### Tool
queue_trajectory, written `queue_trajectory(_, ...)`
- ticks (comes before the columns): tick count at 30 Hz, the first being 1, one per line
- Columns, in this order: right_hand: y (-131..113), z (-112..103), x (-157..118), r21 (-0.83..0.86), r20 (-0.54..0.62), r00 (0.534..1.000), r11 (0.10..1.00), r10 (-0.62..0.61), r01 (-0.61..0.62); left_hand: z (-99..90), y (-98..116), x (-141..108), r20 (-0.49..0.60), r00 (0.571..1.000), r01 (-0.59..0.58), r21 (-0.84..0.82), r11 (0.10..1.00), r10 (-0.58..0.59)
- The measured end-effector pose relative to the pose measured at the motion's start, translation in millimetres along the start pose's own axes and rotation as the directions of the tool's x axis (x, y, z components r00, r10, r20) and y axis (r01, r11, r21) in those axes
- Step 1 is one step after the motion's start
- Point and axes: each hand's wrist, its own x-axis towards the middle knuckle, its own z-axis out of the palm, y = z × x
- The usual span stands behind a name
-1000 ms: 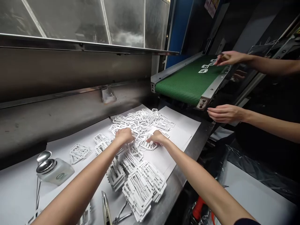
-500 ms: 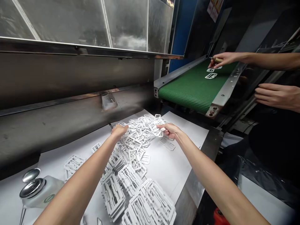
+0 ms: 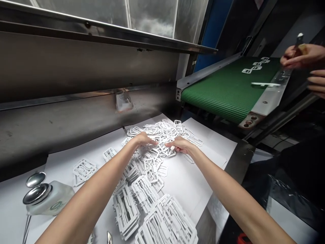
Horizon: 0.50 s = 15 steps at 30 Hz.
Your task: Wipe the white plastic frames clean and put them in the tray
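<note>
My right hand (image 3: 180, 145) is closed, its thumb and fingers pinching a white plastic frame (image 3: 165, 147) with cut-out bars, held just over the pile. From the left my left hand (image 3: 146, 139) comes close to that same frame, its fingers closed; what lies between them is hidden. Under and around both hands spreads a loose heap of white plastic frames (image 3: 152, 154). Nearer to me, neat stacks of larger white frames (image 3: 166, 223) lie on white paper (image 3: 188, 189).
At the left stands a pump bottle (image 3: 54, 200) with a metal lid, thin metal tools beside it. A green conveyor belt (image 3: 218, 91) carries several small white frames. At right, a co-worker's hand (image 3: 304, 56) holds a dark-handled tool. A metal hood edge (image 3: 106, 30) runs overhead.
My left hand has moved right, up to the frame in my right hand. My view has turned slightly. The co-worker's hand has drawn back from the belt, where a white piece now shows near the edge.
</note>
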Motion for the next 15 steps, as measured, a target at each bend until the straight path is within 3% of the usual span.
queue_trajectory(7, 4, 1, -16, 0.048, 0.076, 0.996, 0.998, -0.055, 0.051, -1.0, -3, -8, -0.017, 1.000, 0.004, -0.086, 0.996, -0.005)
queue_trajectory(15, 1, 11, -15, 0.083, 0.118, 0.991, 0.995, -0.065, 0.055, 14.9, 10, -12, 0.025, 0.982, 0.186, -0.244, 0.952, -0.185)
